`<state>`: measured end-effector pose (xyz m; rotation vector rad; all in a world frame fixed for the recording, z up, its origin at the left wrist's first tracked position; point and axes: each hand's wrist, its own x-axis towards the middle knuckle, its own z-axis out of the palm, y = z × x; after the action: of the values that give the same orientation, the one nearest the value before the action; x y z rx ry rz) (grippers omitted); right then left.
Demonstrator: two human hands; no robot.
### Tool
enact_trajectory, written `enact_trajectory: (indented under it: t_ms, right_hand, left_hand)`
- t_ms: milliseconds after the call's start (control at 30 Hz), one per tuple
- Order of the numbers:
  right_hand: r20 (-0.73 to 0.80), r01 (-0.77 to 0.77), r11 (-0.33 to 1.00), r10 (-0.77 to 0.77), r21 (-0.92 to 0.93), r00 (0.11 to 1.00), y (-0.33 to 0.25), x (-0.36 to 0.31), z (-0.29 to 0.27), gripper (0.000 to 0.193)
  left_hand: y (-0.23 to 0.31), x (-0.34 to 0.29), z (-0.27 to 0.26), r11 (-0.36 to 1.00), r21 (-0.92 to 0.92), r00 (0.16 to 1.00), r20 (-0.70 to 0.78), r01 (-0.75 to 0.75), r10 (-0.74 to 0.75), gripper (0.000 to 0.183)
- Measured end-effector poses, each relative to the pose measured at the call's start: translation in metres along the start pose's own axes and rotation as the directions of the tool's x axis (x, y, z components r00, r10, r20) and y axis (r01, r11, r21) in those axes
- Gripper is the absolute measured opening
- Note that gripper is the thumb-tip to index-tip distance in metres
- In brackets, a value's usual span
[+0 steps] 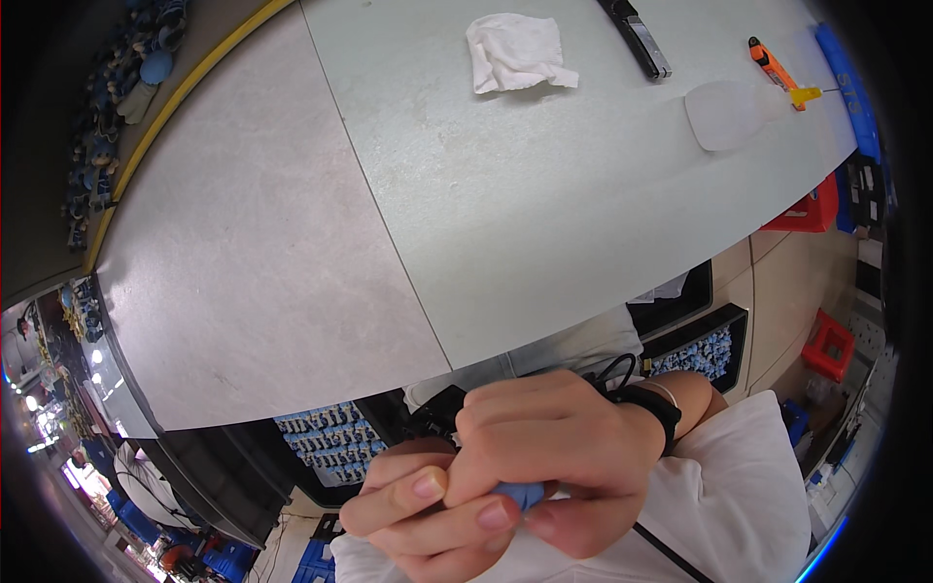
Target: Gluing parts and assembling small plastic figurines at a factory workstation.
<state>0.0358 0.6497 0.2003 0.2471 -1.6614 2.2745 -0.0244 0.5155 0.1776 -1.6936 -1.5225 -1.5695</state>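
Close to my body, just off the table's near edge, my two hands are clasped together. Between them shows a small blue piece (522,495), mostly covered by the fingers, so its kind cannot be made out. My left hand (423,515) is closed, its fingers curled around the piece from the left. My right hand (564,452) closes over the piece from above and the right, with the thumb beneath. A black band (656,408) circles the right wrist.
The pale table (272,214) bears a crumpled white cloth (520,53), a black stapler-like tool (637,39), an orange utility knife (771,63) and a yellow-tipped squeeze bottle (729,115). Trays of small blue figures (330,442) sit below. Beyond a yellow rail (160,102) lie more figures.
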Motion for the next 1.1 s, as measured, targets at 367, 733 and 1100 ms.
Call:
enact_trajectory:
  t_ms: [367, 733, 1100]
  right_hand:
    - [-0.002, -0.022, 1.0, 0.022, 0.018, 1.0, 0.001, -0.002, 0.001, 0.017]
    - [-0.018, -0.017, 1.0, 0.017, 0.002, 1.0, 0.003, -0.006, 0.002, 0.02]
    - [0.001, -0.06, 0.998, 0.06, 0.01, 0.998, -0.001, -0.002, -0.002, 0.021]
  left_hand:
    - [-0.006, 0.0, 0.013, 0.973, 0.226, 0.99, -0.121, -0.038, 0.067, 0.015]
    - [0.005, 0.005, 0.023, 0.887, 0.389, 0.962, -0.207, 0.25, -0.18, 0.014]
    - [0.007, -0.007, 0.032, 0.965, -0.068, 0.903, -0.342, 0.253, -0.261, 0.01]
